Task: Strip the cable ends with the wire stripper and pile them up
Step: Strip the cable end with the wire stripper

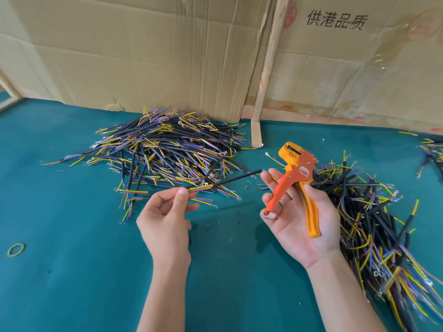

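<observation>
A black cable (230, 179) is pinched at its near end between the thumb and fingers of the left hand (165, 219). The cable is held up above the green table (72, 271) and is stretched out long, from the left hand up and to the right. Its far tip is seen very near the first fingertips of the right hand (297, 216), maybe just touching them; that cannot be told for sure. An orange wire stripper (296, 180) is held in the right hand, with the palm turned up. One handle is lying across the straight fingers, and the other handle is kept in place by the thumb. The handles are spread apart. The head of the tool is pointed up and away, just past the cable's tip. So the tip most likely has to be slid a little more to the right and up to get into the head, and the right hand is the nearer one to it. A big pile of cables (167, 149) is lying on the table behind the left hand. Another heap of cables (374, 212) is lying to the right of the right hand.
</observation>
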A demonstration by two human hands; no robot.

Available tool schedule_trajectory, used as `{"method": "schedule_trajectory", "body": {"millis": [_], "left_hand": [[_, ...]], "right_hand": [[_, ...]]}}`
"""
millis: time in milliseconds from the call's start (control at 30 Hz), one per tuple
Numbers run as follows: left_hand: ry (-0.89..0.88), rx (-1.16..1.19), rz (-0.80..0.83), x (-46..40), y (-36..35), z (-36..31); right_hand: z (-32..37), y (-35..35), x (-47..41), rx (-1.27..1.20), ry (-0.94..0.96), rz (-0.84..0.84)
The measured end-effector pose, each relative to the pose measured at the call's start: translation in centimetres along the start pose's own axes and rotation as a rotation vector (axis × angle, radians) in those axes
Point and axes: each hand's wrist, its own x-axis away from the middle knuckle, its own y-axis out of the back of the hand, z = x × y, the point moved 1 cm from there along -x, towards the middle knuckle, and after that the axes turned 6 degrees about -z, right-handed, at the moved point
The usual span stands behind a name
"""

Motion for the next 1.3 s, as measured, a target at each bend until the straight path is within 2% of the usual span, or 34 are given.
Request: {"method": "schedule_trajectory", "body": {"millis": [133, 233, 300, 400, 567, 667, 733, 833, 967, 1300], "left_hand": [[-0.187, -0.201, -0.127, -0.1, 0.4, 0.0], [-0.52, -0.471, -0.189, 0.5, 0.1, -0.4], [-0.737, -0.504, -0.201, 1.1, -0.5, -0.4], [-0.935, -0.529, -0.173, 2.1, -1.4, -0.6], [-1.062, -0.587, -0.181, 3.3, -1.7, -1.2], [-1.094, -0.583, -0.195, 3.1, -1.3, -1.4], [-1.109, -0.574, -0.147, 3.0, -1.5, -1.3], [-1.02, -0.604, 0.07, 3.6, -2.6, -0.6], [-0.722, -0.57, 0.337, 4.0, -3.1, 0.6], [-0.17, -0.219, 0.395, 3.5, -3.6, 0.7]], "right_hand": [[-0.3, -0.2, 0.1, 0.035, -0.031, 0.016], [-0.3, 0.0, 0.0, 0.044, -0.043, 0.032], [-0.3, 0.0, 0.0, 0.047, -0.059, 0.056], [-0.2, -0.1, 0.0, 0.078, -0.08, 0.107], [-0.2, -0.5, 0.5, 0.129, -0.081, 0.193], [0.0, -0.6, 0.5, 0.104, -0.091, 0.141], [0.0, -0.7, 0.5, 0.099, -0.082, 0.114], [-0.2, -1.1, 0.6, 0.129, -0.077, 0.133], [-0.4, -1.5, 0.6, 0.135, -0.114, 0.151], [-0.9, -1.8, 0.7, 0.129, -0.163, 0.173]]}}
